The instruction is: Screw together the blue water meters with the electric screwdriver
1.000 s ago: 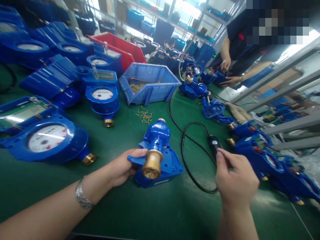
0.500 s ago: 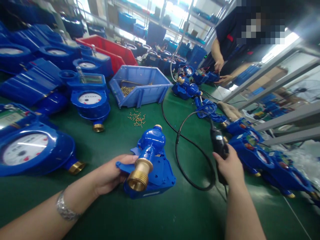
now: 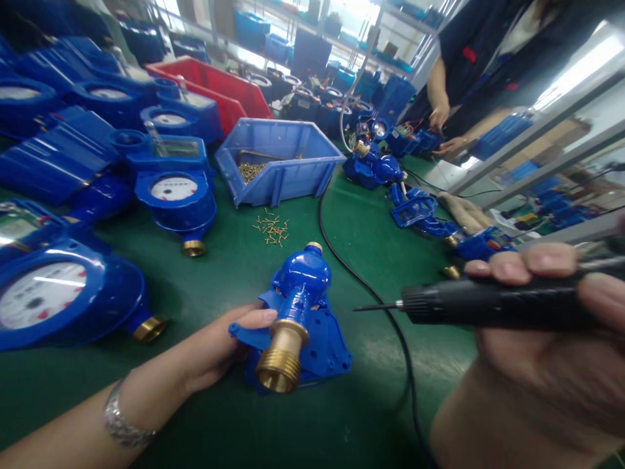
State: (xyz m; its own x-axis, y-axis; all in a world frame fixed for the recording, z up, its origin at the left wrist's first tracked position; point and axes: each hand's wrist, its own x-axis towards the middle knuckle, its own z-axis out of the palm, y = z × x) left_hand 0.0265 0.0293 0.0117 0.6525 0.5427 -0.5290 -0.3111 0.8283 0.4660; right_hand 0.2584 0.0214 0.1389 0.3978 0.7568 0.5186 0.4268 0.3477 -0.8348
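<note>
A blue water meter (image 3: 303,277) with a threaded brass end lies tilted on the green bench, its brass opening toward me. My left hand (image 3: 227,345) grips its left side, the thumb on top and the other fingers hidden beneath. Raised at the right, my right hand (image 3: 532,345) is wrapped around a black electric screwdriver (image 3: 469,303). The screwdriver's thin bit points left, apart from the meter. Beyond the meter, small brass screws (image 3: 273,229) lie in a loose pile.
A blue bin (image 3: 293,179) with screws stands behind the pile, near a red bin (image 3: 219,91). Several finished-looking water meters (image 3: 173,195) crowd the left. A black cable (image 3: 359,273) crosses the bench. At the back right, a co-worker's hands (image 3: 442,124) handle blue parts.
My right hand has lifted the electric screwdriver from upright at the right and turned it so its bit points left. My left hand stays on the water meter.
</note>
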